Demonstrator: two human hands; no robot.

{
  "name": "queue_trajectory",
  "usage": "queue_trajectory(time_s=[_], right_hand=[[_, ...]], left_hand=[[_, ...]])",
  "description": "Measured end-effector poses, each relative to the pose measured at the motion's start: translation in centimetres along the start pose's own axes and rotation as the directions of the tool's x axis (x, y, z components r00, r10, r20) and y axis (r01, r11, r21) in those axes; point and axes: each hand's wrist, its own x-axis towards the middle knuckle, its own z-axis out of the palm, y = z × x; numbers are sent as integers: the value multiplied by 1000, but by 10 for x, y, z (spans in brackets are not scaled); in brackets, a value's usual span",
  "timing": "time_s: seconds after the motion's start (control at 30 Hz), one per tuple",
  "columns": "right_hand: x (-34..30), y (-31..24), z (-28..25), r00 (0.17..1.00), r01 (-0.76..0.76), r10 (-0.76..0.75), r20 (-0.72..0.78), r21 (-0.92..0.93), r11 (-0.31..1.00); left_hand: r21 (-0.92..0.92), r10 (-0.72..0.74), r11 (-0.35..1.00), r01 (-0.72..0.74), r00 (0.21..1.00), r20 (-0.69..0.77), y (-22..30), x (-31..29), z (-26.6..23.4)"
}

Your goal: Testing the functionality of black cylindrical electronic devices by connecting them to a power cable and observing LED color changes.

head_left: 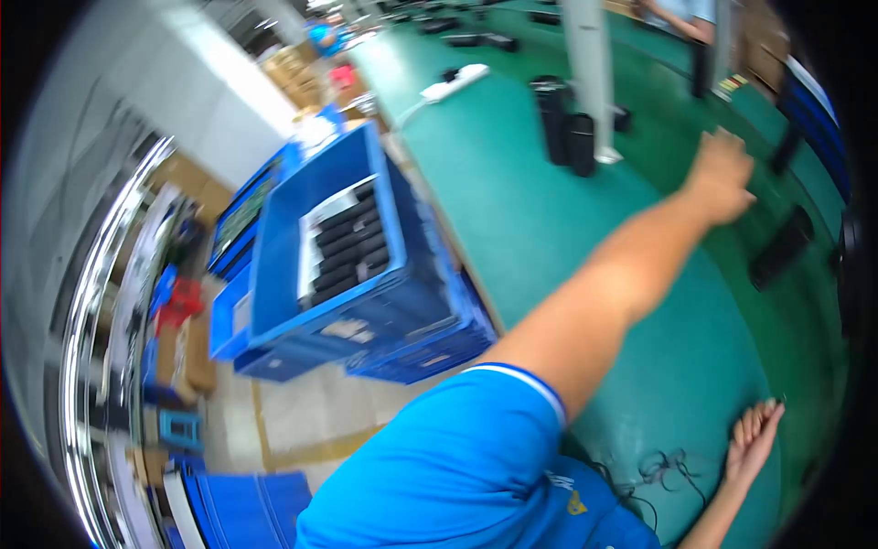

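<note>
My left hand (721,178) is stretched out over the green table (512,229). Its fingers are blurred and turned away, so whether it holds anything does not show. Closest to it is a black cylinder (782,247) that looks tilted or lying. My right hand (754,444) is low at the right edge, fingers curled and thumb raised; a tiny thing may be at the thumb tip, too small to name. Thin black cables (668,468) lie on the table left of this hand. Two more black cylinders (551,119) stand farther back beside a white post (590,78).
At left, a blue crate (393,215) holds rows of black cylinders (347,242), stacked on other blue crates. A white power strip (455,82) lies on the table. Across it, a person's arm (681,23) is near a black upright item (701,69). Shelving (119,348) lines the far left.
</note>
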Motion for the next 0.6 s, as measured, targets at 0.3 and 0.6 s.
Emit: queue_trajectory(time_s=[0.3, 0.6], right_hand=[[-5, 4, 20, 1000, 15, -16, -18, -77, 997], [-3, 3, 29, 1000, 10, -10, 2, -78, 997]], left_hand=[[641, -373, 762, 91, 871, 320, -68, 4, 46], [699, -828, 516, 496, 496, 259, -169, 0, 18]])
